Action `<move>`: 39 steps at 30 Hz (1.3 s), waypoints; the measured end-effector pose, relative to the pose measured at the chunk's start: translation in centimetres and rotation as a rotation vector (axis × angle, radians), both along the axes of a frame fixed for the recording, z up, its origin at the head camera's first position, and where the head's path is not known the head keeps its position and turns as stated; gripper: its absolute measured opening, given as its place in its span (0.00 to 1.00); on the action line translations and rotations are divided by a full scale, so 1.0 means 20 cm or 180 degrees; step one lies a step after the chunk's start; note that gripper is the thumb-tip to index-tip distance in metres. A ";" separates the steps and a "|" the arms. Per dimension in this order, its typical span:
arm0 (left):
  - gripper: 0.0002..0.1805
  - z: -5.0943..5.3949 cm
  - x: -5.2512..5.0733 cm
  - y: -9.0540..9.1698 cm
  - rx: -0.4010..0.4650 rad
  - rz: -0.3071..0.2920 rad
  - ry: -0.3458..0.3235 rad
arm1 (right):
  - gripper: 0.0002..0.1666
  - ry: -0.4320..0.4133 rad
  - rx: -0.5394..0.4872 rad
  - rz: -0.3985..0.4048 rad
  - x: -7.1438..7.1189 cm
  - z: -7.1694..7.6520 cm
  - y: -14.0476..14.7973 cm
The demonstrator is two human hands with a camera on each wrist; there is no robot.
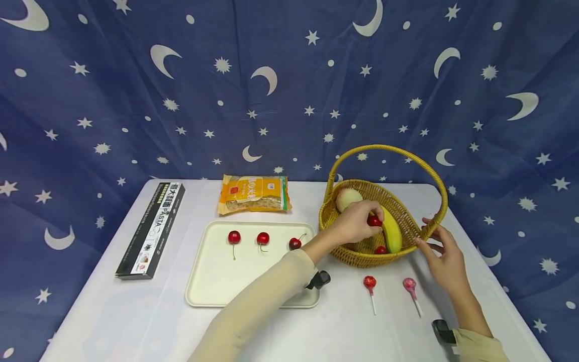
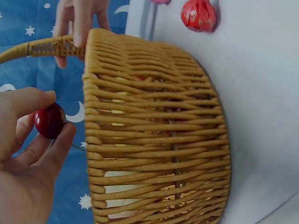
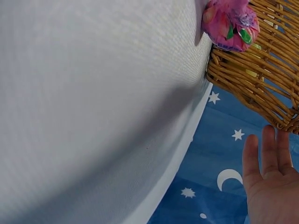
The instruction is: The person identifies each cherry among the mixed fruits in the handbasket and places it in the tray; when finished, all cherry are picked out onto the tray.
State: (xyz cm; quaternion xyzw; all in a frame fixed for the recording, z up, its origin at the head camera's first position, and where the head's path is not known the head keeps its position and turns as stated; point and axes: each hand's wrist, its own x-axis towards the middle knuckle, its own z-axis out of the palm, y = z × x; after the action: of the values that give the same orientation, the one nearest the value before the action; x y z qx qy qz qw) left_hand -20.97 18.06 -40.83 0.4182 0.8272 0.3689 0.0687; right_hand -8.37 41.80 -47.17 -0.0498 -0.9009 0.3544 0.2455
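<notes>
My left hand (image 1: 356, 222) pinches a dark red cherry (image 2: 50, 121) between thumb and fingers, above the opening of a yellow-brown wicker basket (image 1: 362, 259). In the left wrist view the cherry's stem hangs down beside the rim. At the basket's right end my right hand (image 1: 447, 257) holds the rim at the foot of the handle (image 1: 402, 151), thumb on one side and fingers on the other. Inside the basket lie a banana (image 1: 391, 231), another cherry (image 1: 381, 250) and a pale round fruit (image 1: 348, 198), partly covered by my left hand.
A cream tray (image 1: 217, 296) left of the basket bears three stemmed cherries (image 1: 234, 237). Behind it lies an orange grain bag (image 1: 255, 193); a black-and-white pasta box (image 1: 151, 231) is far left. Red (image 1: 370, 282) and pink (image 1: 409, 285) lollipops lie before the basket.
</notes>
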 end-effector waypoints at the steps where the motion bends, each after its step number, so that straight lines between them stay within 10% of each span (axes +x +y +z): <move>1: 0.10 0.00 0.01 -0.01 0.0043 0.0010 -0.0016 | 0.35 -0.0004 0.0002 -0.0002 0.00 0.00 0.00; 39: 0.12 -0.04 0.16 -0.42 0.0885 0.0165 -0.0081 | 0.35 -0.0054 -0.0009 -0.0048 0.01 0.02 -0.01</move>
State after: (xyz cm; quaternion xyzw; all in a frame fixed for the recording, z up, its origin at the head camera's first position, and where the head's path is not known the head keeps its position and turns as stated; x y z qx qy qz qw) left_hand -17.74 9.62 -41.60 0.3974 0.7778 0.4869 0.0110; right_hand -8.23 41.60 -46.87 -0.0600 -0.9021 0.3534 0.2404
